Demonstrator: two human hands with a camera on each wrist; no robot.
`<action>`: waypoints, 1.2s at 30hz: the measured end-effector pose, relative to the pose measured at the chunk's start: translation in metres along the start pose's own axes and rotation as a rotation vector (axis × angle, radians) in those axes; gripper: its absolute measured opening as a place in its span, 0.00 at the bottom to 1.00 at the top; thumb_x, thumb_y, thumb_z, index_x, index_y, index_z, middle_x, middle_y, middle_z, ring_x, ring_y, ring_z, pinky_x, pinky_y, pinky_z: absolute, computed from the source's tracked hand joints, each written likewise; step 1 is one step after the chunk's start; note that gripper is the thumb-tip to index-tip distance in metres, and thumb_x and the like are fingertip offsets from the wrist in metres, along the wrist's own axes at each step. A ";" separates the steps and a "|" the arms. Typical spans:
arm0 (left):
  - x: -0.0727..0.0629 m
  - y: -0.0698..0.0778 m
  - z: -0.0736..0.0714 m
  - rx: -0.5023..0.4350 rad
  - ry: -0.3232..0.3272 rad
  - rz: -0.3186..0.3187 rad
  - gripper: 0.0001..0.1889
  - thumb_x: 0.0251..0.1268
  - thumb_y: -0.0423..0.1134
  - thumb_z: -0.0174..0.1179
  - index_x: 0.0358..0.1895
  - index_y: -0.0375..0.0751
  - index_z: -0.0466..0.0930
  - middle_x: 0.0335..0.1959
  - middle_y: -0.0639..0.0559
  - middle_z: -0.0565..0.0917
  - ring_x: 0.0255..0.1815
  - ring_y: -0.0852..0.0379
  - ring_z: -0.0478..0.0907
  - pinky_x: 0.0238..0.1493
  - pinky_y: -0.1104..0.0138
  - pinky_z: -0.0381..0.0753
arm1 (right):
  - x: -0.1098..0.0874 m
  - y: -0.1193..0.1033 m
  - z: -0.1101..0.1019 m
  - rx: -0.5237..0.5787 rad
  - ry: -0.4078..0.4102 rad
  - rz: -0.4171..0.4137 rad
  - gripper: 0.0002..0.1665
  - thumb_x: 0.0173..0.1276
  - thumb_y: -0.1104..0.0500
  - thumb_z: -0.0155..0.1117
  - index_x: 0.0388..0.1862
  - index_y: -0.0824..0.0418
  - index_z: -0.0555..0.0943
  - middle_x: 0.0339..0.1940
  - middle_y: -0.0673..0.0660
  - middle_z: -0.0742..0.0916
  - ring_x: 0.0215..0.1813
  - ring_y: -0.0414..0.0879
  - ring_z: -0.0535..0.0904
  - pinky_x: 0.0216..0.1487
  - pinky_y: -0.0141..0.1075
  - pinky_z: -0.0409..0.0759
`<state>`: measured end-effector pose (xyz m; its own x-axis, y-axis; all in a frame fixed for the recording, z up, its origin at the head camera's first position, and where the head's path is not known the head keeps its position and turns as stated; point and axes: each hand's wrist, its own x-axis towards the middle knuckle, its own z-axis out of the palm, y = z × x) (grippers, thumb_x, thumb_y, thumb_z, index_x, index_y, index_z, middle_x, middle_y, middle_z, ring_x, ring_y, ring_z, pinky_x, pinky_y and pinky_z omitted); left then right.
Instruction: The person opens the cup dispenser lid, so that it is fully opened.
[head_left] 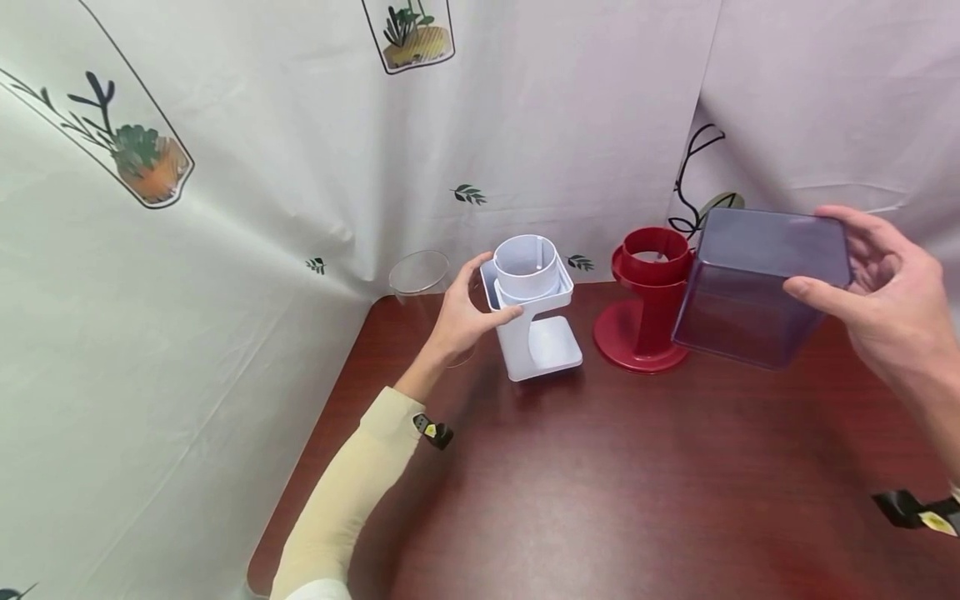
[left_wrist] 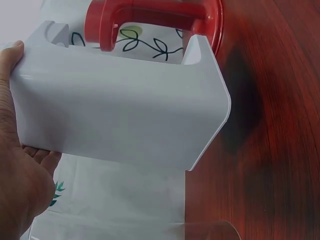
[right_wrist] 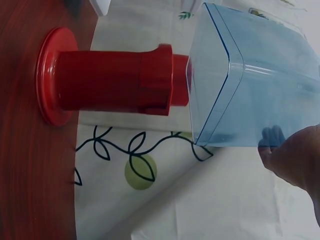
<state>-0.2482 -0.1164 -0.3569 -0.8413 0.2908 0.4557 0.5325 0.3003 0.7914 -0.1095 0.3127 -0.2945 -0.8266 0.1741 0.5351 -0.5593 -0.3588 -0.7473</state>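
My left hand (head_left: 459, 321) grips the upper part of a white plastic stand (head_left: 517, 342), thumb in front and fingers at the far side. A white round cup (head_left: 525, 279) sits in the stand's square top. The stand's square base looks raised off the table, tilted, with a shadow beside it in the left wrist view. On the right, my right hand (head_left: 900, 287) holds a see-through bluish square container (head_left: 757, 292) in the air, thumb on one side and fingers on the other. The container's flat square face is turned upward, close to a red stand (head_left: 648, 325).
The red stand has a round base and a red ring-like cup (head_left: 656, 250) on top. Left of my left hand stands a clear round container (head_left: 418, 273), partly hidden by the hand. A patterned white curtain (head_left: 585, 125) hangs behind the dark red wooden table (head_left: 600, 483).
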 end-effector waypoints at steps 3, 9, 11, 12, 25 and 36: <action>0.002 -0.006 0.000 0.010 0.003 0.006 0.48 0.46 0.47 0.80 0.73 0.48 0.65 0.60 0.56 0.77 0.60 0.60 0.72 0.63 0.56 0.71 | 0.001 0.002 -0.005 -0.009 0.024 -0.004 0.45 0.45 0.97 0.53 0.66 0.79 0.69 0.56 0.67 0.83 0.51 0.52 0.81 0.50 0.29 0.80; 0.006 -0.014 0.001 0.028 0.013 0.004 0.48 0.46 0.49 0.80 0.73 0.49 0.64 0.60 0.57 0.77 0.57 0.61 0.75 0.60 0.62 0.73 | 0.002 0.006 -0.016 -0.006 0.053 -0.018 0.45 0.44 0.97 0.52 0.66 0.79 0.70 0.53 0.67 0.83 0.51 0.51 0.81 0.49 0.29 0.80; 0.007 -0.017 0.002 0.019 0.014 0.006 0.48 0.46 0.49 0.80 0.73 0.49 0.64 0.59 0.56 0.77 0.57 0.60 0.75 0.60 0.61 0.74 | 0.003 0.007 -0.019 0.001 0.059 -0.020 0.45 0.44 0.97 0.51 0.65 0.79 0.70 0.53 0.67 0.83 0.51 0.51 0.81 0.50 0.29 0.80; 0.008 -0.018 0.002 0.012 0.015 0.004 0.48 0.46 0.48 0.80 0.73 0.49 0.64 0.59 0.56 0.77 0.57 0.60 0.75 0.60 0.60 0.74 | 0.003 0.008 -0.020 0.002 0.061 -0.018 0.45 0.45 0.97 0.51 0.65 0.79 0.70 0.54 0.67 0.83 0.51 0.51 0.81 0.50 0.29 0.80; 0.012 -0.028 0.010 0.012 0.045 -0.027 0.50 0.45 0.50 0.81 0.73 0.46 0.64 0.60 0.55 0.76 0.58 0.58 0.73 0.62 0.57 0.72 | 0.001 0.014 -0.037 -0.098 0.124 0.039 0.45 0.47 0.93 0.59 0.65 0.72 0.73 0.55 0.62 0.83 0.53 0.47 0.80 0.53 0.26 0.77; 0.013 -0.035 0.018 0.031 0.051 -0.045 0.52 0.44 0.51 0.81 0.73 0.42 0.63 0.60 0.55 0.76 0.56 0.58 0.74 0.58 0.62 0.74 | 0.002 0.020 -0.049 -0.155 0.186 0.037 0.45 0.47 0.91 0.63 0.65 0.68 0.75 0.55 0.59 0.83 0.56 0.45 0.79 0.55 0.24 0.74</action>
<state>-0.2765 -0.1067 -0.3863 -0.8678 0.2294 0.4407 0.4957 0.3406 0.7989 -0.1255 0.3510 -0.3276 -0.8360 0.3343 0.4351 -0.5192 -0.2253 -0.8244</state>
